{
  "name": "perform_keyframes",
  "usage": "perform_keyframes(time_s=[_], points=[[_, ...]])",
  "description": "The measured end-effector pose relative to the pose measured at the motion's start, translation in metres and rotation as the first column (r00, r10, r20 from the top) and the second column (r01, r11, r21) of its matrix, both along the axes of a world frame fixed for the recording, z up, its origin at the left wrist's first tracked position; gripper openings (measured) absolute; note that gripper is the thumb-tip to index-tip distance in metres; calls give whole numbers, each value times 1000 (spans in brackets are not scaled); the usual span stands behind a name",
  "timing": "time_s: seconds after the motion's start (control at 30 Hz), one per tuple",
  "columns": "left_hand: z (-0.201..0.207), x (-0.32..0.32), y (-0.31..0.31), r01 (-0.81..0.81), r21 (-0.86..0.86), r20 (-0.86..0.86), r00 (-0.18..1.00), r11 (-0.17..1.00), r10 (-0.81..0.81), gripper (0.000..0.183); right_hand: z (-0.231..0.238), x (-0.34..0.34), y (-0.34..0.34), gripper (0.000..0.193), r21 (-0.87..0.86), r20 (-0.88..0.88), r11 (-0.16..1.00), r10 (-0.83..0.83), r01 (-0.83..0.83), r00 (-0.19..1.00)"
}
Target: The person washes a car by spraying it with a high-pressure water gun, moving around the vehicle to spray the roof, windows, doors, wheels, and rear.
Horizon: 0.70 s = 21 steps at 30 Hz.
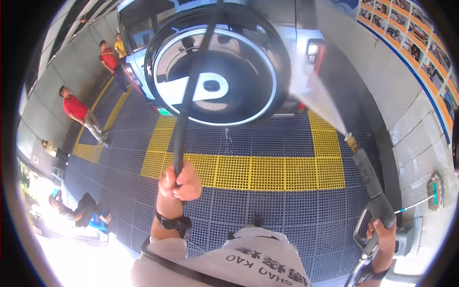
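Closed in a fist, my left hand point(180, 182) grips a black hose point(187, 105) that rises in front of the car's back and out over the top edge. On the right, my right hand point(382, 233) is wrapped round the handle of a pressure washer gun point(367, 172). From its brass nozzle point(351, 141) a white fan of spray point(321, 98) reaches the right tail light point(313, 51) of a light-coloured car point(306, 36). A large round spare wheel cover point(239, 98), glossy black with a white ring, fills the middle of the car's rear.
Dark grid flooring point(210, 215) carries a yellow grid border point(248, 173) behind the car. A person in a red shirt point(76, 109) stands at left; two others stand beside the car and another sits lower left. A brush point(435, 191) leans by the right wall point(397, 91).
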<state>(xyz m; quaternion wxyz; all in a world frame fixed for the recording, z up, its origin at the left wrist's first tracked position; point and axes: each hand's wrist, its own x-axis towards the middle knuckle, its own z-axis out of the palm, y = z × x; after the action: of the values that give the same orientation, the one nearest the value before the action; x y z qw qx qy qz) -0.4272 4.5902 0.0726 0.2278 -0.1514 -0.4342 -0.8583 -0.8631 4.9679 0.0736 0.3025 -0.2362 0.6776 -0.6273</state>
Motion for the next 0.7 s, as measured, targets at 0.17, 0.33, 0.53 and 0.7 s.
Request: perform_keyframes(time_s=[0.17,0.33,0.53,0.7], points=[[-8,-67,21,-83,41,18,996,996,83,36,-4,-95,5,44,-101,16,992,74,-72,997],[-32,-143,62,-291,29,17,957,956,290,35,3,-184,-24,48,73,-119,959,281,-274,952],[-50,-240,98,-439,82,12,898,895,440,33,48,-307,-31,59,-7,-178,906,415,-423,892],[-64,-300,119,-473,152,28,880,868,474,34,79,-393,-59,54,-51,-215,888,438,-458,873]])
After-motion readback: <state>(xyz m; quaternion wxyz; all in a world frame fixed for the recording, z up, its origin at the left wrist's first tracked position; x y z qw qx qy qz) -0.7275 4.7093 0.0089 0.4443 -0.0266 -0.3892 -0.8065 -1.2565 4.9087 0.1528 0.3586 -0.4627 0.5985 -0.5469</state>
